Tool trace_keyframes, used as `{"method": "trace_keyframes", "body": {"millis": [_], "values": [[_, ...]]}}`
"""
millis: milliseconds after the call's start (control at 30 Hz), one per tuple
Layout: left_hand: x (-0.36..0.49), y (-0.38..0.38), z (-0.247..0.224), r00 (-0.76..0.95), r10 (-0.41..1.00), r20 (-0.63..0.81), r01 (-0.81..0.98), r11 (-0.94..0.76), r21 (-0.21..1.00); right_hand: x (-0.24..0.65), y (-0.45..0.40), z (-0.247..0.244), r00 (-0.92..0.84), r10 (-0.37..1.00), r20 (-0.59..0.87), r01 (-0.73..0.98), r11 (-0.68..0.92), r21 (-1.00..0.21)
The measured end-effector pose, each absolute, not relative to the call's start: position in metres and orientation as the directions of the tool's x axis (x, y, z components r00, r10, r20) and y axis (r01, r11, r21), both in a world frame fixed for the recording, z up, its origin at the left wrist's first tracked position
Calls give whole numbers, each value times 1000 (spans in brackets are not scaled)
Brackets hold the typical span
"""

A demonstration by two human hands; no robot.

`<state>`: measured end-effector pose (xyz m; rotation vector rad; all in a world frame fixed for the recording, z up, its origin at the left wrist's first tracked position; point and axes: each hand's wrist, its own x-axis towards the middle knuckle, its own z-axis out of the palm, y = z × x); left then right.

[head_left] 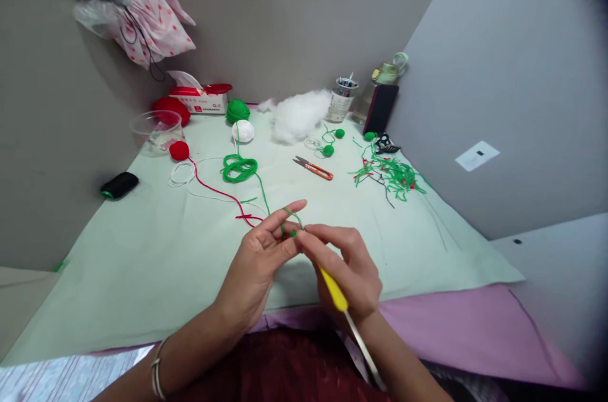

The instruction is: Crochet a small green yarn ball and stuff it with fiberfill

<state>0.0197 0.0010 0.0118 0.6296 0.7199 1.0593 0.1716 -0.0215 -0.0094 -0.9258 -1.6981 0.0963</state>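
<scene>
My left hand [254, 266] pinches a small green crochet piece [293, 234] between thumb and finger, with green yarn looped over its raised index finger. My right hand [349, 266] is closed around a crochet hook [335, 290] with a yellow grip and a metal handle end. The hook's tip meets the green piece, hidden by the fingers. Green yarn [240, 169] lies in a loose coil on the pale cloth and runs to my left hand. Red yarn [221, 192] and thin white yarn lie just left of it.
Orange-handled snips [313, 168], white stuffing [301, 116] and a green yarn ball [237, 111] lie beyond my hands. Yarn scraps [399, 179], a phone [381, 109] and a bottle [386, 76] are at right. A plastic tub [159, 130] and black spool [120, 186] sit at left.
</scene>
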Motion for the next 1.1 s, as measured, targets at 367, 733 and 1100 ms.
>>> {"method": "trace_keyframes", "body": {"millis": [367,733,1100], "values": [[12,3,13,319,942,-104,-382,228,895,176,-12,1,110,854,508,58,505,-861],[6,0,12,250,965,-78,-297,153,943,180,-13,2,88,896,435,-53,440,-896],[9,5,15,407,882,-239,-530,441,724,175,-19,-7,-12,616,788,485,693,-534]]}}
